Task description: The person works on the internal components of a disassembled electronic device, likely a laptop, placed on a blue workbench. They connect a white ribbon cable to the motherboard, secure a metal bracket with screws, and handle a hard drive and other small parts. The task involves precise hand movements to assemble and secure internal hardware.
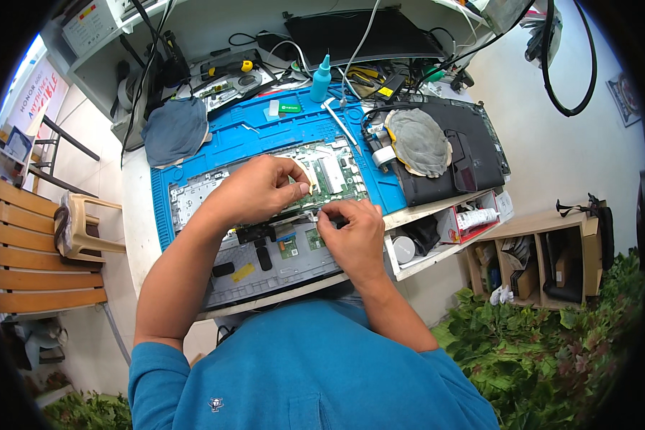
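Compartmented blue mat (226,140) | flat green circuit board (348,176) — left hand (261,188) over, right hand (354,233) beside | both curled, grip contents unclear

Blue mat (385,192) on white bench (140,215). Grey-blue cloth pad (175,132) at mat's left edge; rounder grey pad (421,143) on black casing (426,189), right. Teal nozzle bottle (321,82) upright at the back, green card (289,108) just left of it, dark panel (365,36) behind. Open drawer (437,256) lower right, round white tub (403,249) inside. Left: slatted wooden seat (39,259), beige stool (89,233). Right: wooden shelf unit (527,228), leafy plants (552,344).
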Available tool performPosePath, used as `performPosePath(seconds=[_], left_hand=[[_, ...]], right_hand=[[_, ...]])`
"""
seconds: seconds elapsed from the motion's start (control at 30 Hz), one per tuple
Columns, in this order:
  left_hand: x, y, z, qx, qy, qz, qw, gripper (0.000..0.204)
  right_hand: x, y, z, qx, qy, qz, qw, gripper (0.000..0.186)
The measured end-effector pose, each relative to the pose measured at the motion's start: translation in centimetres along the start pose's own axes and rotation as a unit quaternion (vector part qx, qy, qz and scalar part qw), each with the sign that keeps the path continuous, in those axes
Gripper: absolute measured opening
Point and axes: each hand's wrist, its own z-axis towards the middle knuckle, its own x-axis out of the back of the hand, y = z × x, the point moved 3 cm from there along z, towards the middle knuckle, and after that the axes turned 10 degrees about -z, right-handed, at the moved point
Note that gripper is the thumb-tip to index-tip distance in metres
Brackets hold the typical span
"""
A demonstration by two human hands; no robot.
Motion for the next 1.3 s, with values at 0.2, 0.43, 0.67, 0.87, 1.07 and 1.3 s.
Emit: performPosePath(seconds=[0.2,0.43,0.67,0.87,1.07,1.3], left_hand=[[0.5,-2.1,0.4,-0.042,0.022,-0.082,0.996,0.026],[0.9,-1.5,-0.3,-0.013,0.031,-0.090,0.995,0.031],[1.0,-1.5,-0.6,-0.024,0.032,-0.098,0.994,0.036],[0.8,-1.7,-0.6,-0.034,0.031,-0.106,0.993,0.037],[0.6,-1.5,-0.7,-0.036,0.019,-0.105,0.994,0.034],[0.2,-1.8,-0.4,-0.041,0.024,-0.106,0.993,0.030]], right_hand=[[-0.1,-0.2,0.3,0.009,-0.004,-0.020,1.000,0.006],[-0.2,-0.2,0.5,-0.001,-0.018,-0.025,1.000,0.007],[-0.2,-0.1,0.7,-0.020,-0.034,-0.026,0.999,0.009],[-0.1,0.1,0.8,-0.031,-0.046,-0.022,0.998,0.009],[-0.1,0.2,1.0,-0.035,-0.049,-0.013,0.998,0.009],[0.4,0.2,1.2,-0.038,-0.068,-0.027,0.997,0.010]])
